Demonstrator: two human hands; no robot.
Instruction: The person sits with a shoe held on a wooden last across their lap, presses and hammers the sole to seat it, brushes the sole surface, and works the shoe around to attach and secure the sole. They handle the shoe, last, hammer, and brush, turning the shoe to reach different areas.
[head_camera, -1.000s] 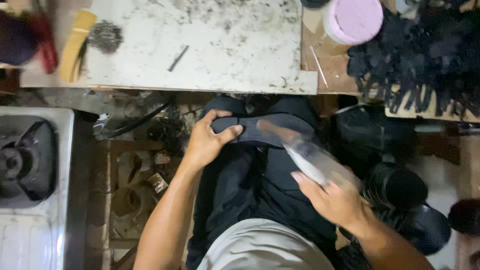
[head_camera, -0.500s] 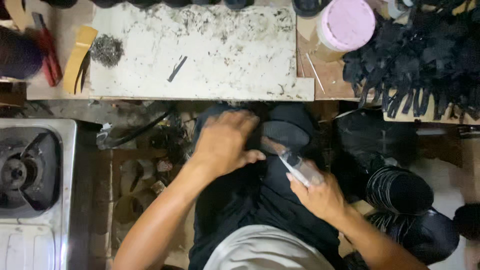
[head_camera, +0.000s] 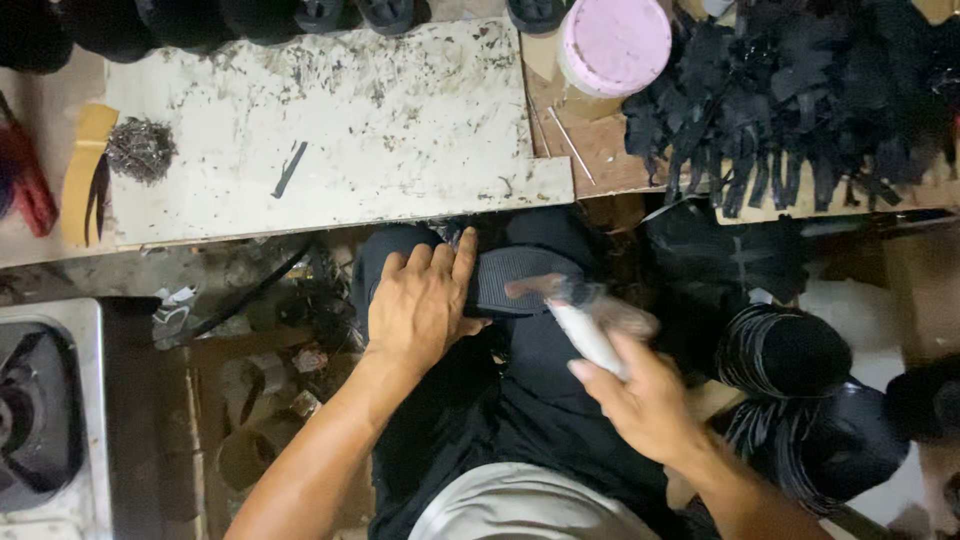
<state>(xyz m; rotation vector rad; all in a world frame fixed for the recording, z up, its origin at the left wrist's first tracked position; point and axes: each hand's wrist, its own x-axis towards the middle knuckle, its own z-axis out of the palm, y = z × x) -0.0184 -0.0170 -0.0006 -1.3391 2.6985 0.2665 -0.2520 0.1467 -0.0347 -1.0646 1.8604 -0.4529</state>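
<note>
Left hand (head_camera: 425, 305) presses the black sole (head_camera: 520, 278) flat; right hand (head_camera: 640, 400) grips a blurred, seemingly brush-like tool (head_camera: 585, 330).

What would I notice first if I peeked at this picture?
Right in the middle, the left hand presses down on a flat black rubber sole on the person's lap, while the right hand holds a blurred pale tool against it. Up top right, a round pink tub lid stands beside a big heap of black straps, and the stained white board lies above the hands.
</note>
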